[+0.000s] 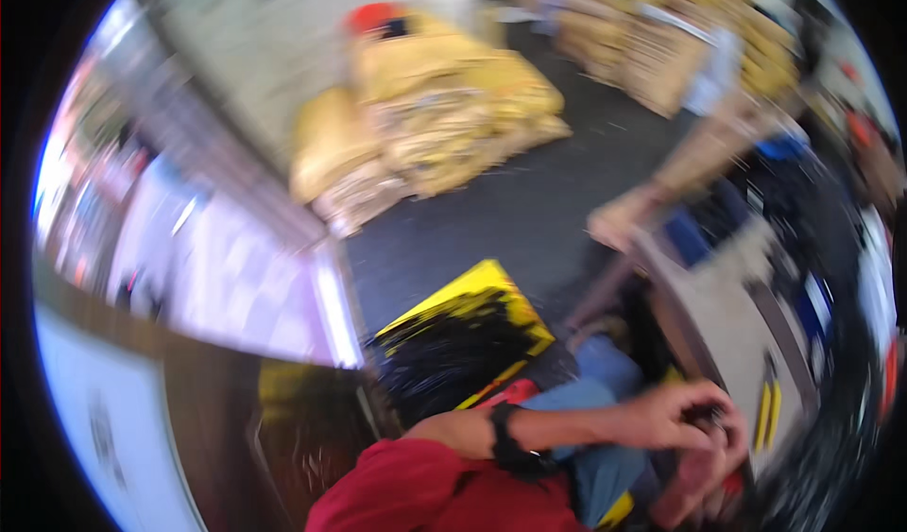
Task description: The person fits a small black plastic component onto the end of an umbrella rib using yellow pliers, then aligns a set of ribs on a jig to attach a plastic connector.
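My left hand (673, 417), with a black band on its wrist, is curled close against my right hand (701, 471) at the lower right. Between the fingers is a small dark object (704, 415), too blurred to name. Both hands are closed around that spot, over the near edge of a grey-brown table (713, 300). Just right of them on the tabletop lies a tool with two yellow handles (767, 417), its dark end pointing away.
Another person's hand (622, 218) rests at the table's far corner. Left of the table, a crate or box heaped with black pieces (453, 348) has a yellow rim. Yellow-brown sacks (439, 107) are piled farther off, with more stacked sacks (652, 45) beyond. Black items crowd the right.
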Demonstrator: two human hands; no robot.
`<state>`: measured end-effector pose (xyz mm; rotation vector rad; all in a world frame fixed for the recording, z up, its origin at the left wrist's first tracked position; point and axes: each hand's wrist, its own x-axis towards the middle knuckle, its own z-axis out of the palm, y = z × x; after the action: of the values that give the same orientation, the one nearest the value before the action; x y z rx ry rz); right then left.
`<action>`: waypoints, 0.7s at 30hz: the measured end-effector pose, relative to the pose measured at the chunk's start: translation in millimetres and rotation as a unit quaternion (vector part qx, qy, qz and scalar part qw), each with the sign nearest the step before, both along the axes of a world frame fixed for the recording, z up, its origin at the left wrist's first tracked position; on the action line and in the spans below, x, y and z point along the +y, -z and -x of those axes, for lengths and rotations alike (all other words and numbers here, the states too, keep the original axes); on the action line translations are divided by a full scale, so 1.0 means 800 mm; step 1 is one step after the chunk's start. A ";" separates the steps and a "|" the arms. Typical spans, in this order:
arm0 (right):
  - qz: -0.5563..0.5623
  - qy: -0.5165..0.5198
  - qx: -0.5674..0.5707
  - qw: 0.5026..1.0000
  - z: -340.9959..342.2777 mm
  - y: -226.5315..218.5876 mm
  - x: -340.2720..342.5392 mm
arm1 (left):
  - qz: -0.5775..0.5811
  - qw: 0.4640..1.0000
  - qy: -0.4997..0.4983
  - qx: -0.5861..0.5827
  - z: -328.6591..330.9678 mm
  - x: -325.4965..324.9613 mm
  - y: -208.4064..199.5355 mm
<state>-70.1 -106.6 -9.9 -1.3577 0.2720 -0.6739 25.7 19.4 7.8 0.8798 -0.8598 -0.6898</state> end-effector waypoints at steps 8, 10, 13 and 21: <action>0.138 -0.297 0.077 0.942 -0.014 -0.073 -0.013 | -0.032 0.964 0.262 0.027 -0.053 0.006 -0.009; 0.203 -0.374 0.089 0.901 -0.017 -0.080 -0.042 | -0.036 0.961 0.273 0.014 -0.051 -0.003 -0.011; 0.292 -0.359 0.129 0.877 -0.042 -0.093 -0.100 | -0.073 0.979 0.183 0.058 -0.049 -0.001 0.000; 0.626 0.110 0.370 0.678 -0.205 -0.040 -0.266 | -0.023 0.982 0.128 0.140 -0.039 -0.004 0.015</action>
<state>94.1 -319.5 21.9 -2.9845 0.6978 -0.4196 57.0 15.9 -4.0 0.6966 -0.7108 -1.0349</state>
